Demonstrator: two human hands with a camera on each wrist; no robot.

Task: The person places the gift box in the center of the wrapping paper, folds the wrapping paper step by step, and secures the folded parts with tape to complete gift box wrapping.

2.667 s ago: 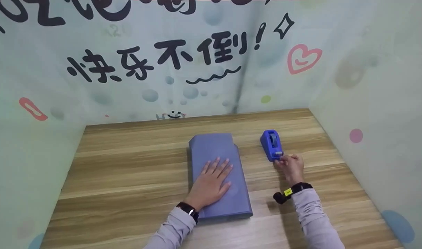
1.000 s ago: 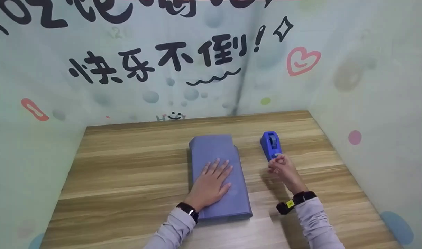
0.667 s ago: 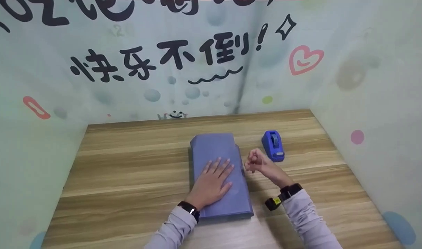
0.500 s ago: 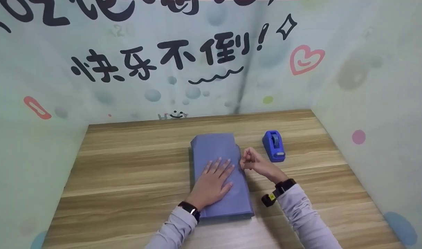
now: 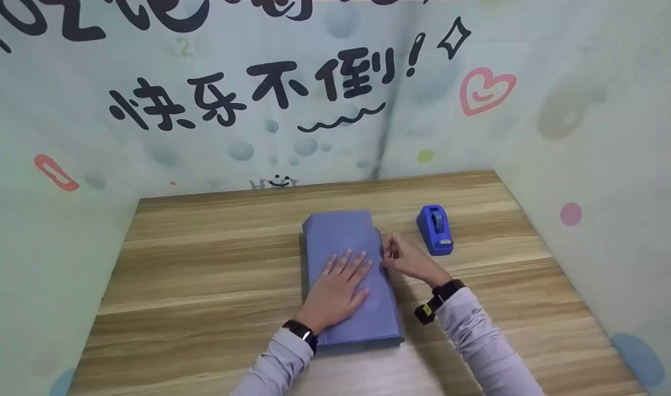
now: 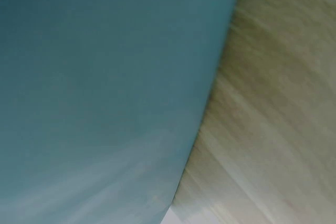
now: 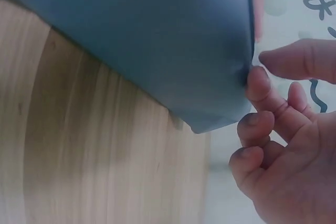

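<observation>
A flat box-shaped package (image 5: pixel 341 231) in blue-grey wrapping paper lies lengthwise on the wooden table. My left hand (image 5: pixel 331 294) rests on its top with the fingers straight and spread; the left wrist view shows only the wrapped package (image 6: pixel 105 77) and tabletop. At the package's right side, my right hand (image 5: pixel 412 261) has its fingers curled. In the right wrist view, thumb and index finger of the right hand (image 7: pixel 294 140) pinch a small clear piece of tape (image 7: pixel 255 59), hard to make out, against the paper edge. The blue tape dispenser (image 5: pixel 435 231) stands right of that hand.
Wood-grain table (image 5: pixel 203 275) surrounds the package. Printed cloth walls (image 5: pixel 335 159) close off the back and both sides. A dark wrist camera (image 5: pixel 425 313) hangs below the right wrist.
My right hand has left the tape dispenser and moved left to the package's right edge, drawing slightly closer over the last half second. The left hand stays flat on the package.
</observation>
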